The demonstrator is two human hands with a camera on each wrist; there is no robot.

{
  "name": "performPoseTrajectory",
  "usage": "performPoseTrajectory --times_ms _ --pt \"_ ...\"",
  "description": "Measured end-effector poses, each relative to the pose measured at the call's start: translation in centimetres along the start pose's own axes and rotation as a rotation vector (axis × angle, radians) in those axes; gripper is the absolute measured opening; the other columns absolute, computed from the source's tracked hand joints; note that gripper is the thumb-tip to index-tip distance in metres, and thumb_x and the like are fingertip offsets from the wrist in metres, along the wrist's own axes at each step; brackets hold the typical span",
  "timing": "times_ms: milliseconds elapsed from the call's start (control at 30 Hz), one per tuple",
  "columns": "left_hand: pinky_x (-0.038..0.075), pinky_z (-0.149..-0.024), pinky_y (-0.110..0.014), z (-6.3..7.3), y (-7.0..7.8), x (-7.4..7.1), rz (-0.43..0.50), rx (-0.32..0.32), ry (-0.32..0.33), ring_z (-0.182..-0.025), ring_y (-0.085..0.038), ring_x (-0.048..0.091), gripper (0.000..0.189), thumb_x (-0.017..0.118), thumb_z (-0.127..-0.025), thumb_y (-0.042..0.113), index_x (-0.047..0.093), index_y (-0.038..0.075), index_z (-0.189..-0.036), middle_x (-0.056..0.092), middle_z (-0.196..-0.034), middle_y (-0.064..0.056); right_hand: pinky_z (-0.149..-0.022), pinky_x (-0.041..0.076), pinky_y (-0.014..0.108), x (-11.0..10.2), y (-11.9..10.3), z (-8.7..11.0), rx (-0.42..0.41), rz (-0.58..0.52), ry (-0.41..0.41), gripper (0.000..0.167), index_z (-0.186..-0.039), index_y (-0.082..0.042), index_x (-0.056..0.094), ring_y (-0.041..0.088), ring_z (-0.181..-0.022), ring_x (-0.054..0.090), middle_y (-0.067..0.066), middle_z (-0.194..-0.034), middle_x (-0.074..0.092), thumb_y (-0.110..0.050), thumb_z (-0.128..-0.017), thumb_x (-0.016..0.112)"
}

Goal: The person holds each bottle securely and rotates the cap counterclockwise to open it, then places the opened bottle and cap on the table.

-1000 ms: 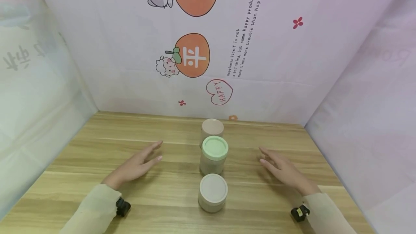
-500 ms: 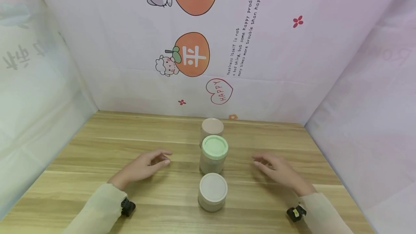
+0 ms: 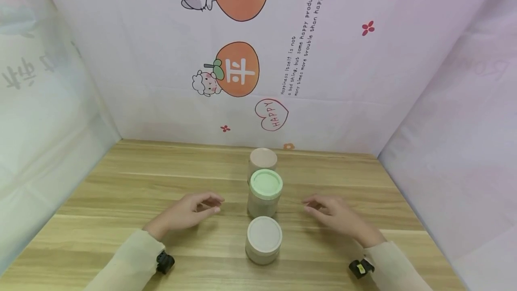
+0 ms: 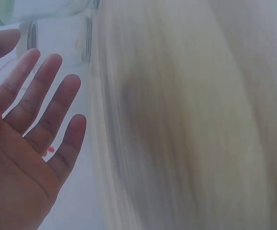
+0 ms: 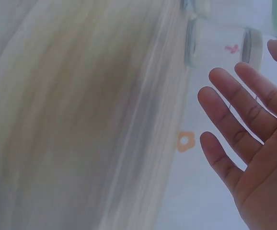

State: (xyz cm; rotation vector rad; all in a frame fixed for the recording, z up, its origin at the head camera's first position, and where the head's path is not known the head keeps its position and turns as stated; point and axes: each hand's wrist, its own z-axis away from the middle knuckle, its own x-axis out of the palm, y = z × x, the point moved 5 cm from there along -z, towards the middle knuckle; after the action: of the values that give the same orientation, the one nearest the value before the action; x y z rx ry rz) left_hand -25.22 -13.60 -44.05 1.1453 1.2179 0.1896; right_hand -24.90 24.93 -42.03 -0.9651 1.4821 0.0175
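Three clear jars with coloured lids stand upright in a row running away from me in the head view. Nearest is a short jar with a white lid (image 3: pixel 264 235). Behind it rises a taller jar with a green lid (image 3: pixel 265 184), which partly covers the jar with a beige-pink lid (image 3: pixel 263 158) at the back. My left hand (image 3: pixel 187 211) is to the left of the row, fingers relaxed, holding nothing. On the other side, my right hand (image 3: pixel 333 213) faces it with loose fingers and a bare palm. Both hands are apart from the jars, nearest the green-lidded one.
The jars stand on a wood-grain table (image 3: pixel 161 165). A white printed cloth (image 3: pixel 331 120) rises along the table's back edge, and pale cloth sides stand at left and right. A small black camera (image 3: pixel 164 262) sits at the left wrist, another camera (image 3: pixel 361 267) at the right.
Both hands have moved inward, closer to the jars and slightly nearer to me, with their fingers bending a little more. The jars have stayed in place.
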Motion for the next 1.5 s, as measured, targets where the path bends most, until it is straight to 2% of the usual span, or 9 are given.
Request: performPoseTrajectory --times_ms 267,433,600,900,1033,1167,1367,1500 --pt "0.048 -0.101 -0.042 -0.4 1.3 1.9 0.041 0.002 -0.067 -0.12 -0.019 0.058 0.048 0.066 -0.096 0.043 0.061 0.012 -0.132 0.063 -0.13 -0.001 -0.084 0.057 0.04 1.0 -2.5 -0.6 -0.064 0.036 -0.04 0.035 -0.122 -0.012 0.069 0.003 -0.095 0.064 -0.014 -0.106 0.07 -0.038 -0.102 0.059" --pt "0.047 -0.103 -0.042 -0.5 2.0 2.6 0.02 0.018 -0.093 -0.121 -0.017 0.056 0.051 0.072 -0.093 0.042 0.061 0.013 -0.133 0.062 -0.131 0.002 -0.083 0.057 0.038 1.5 -4.2 -0.9 -0.128 0.058 -0.048 0.032 -0.12 -0.011 0.07 0.003 -0.094 0.064 -0.013 -0.104 0.07 -0.036 -0.102 0.06" --pt "0.045 -0.104 -0.043 -0.6 2.6 3.4 0.017 0.02 -0.132 -0.122 -0.015 0.054 0.056 0.076 -0.089 0.042 0.06 0.014 -0.135 0.062 -0.131 0.005 -0.085 0.056 0.036 1.8 -5.5 -1.1 -0.158 0.064 -0.07 0.032 -0.12 -0.013 0.069 0.003 -0.095 0.064 -0.013 -0.103 0.069 -0.037 -0.102 0.06" --pt "0.041 -0.108 -0.042 -0.9 3.6 5.0 -0.004 0.1 -0.176 -0.126 -0.022 0.052 0.075 0.083 -0.081 0.043 0.052 0.01 -0.141 0.056 -0.138 -0.004 -0.081 0.057 0.036 2.4 -7.3 -1.0 -0.186 0.035 -0.087 0.041 -0.129 -0.013 0.065 0.012 -0.099 0.064 -0.004 -0.116 0.068 -0.042 -0.1 0.061" --pt "0.04 -0.109 -0.043 -0.9 3.9 5.6 0.004 0.1 -0.196 -0.128 -0.021 0.049 0.082 0.085 -0.079 0.046 0.047 0.016 -0.145 0.053 -0.141 0.0 -0.082 0.056 0.033 2.6 -7.9 -0.9 -0.209 0.065 -0.082 0.045 -0.134 -0.017 0.062 0.011 -0.1 0.063 -0.006 -0.126 0.065 -0.044 -0.099 0.062" --pt "0.039 -0.11 -0.044 -1.0 4.3 6.3 0.005 0.115 -0.221 -0.132 -0.02 0.046 0.09 0.087 -0.076 0.046 0.041 0.02 -0.149 0.048 -0.145 0.005 -0.082 0.055 0.032 2.7 -8.8 -0.9 -0.243 0.08 -0.084 0.049 -0.138 -0.019 0.058 0.012 -0.1 0.063 -0.004 -0.128 0.063 -0.045 -0.097 0.064" --pt "0.036 -0.112 -0.039 -1.7 5.0 7.7 -0.009 0.156 -0.237 -0.134 -0.011 0.042 0.104 0.089 -0.069 0.052 0.034 0.024 -0.152 0.044 -0.145 0.013 -0.082 0.055 0.033 3.1 -10.0 -1.0 -0.326 0.181 -0.049 0.059 -0.136 -0.017 0.059 0.011 -0.097 0.064 -0.004 -0.12 0.065 -0.054 -0.091 0.068" --pt "0.038 -0.111 -0.038 -2.2 5.5 8.2 -0.031 0.192 -0.238 -0.131 -0.009 0.044 0.103 0.09 -0.069 0.052 0.034 0.024 -0.151 0.046 -0.143 0.014 -0.083 0.054 0.037 3.3 -10.5 -1.1 -0.321 0.269 -0.016 0.063 -0.135 -0.021 0.061 0.006 -0.098 0.06 -0.007 -0.114 0.064 -0.062 -0.088 0.067"
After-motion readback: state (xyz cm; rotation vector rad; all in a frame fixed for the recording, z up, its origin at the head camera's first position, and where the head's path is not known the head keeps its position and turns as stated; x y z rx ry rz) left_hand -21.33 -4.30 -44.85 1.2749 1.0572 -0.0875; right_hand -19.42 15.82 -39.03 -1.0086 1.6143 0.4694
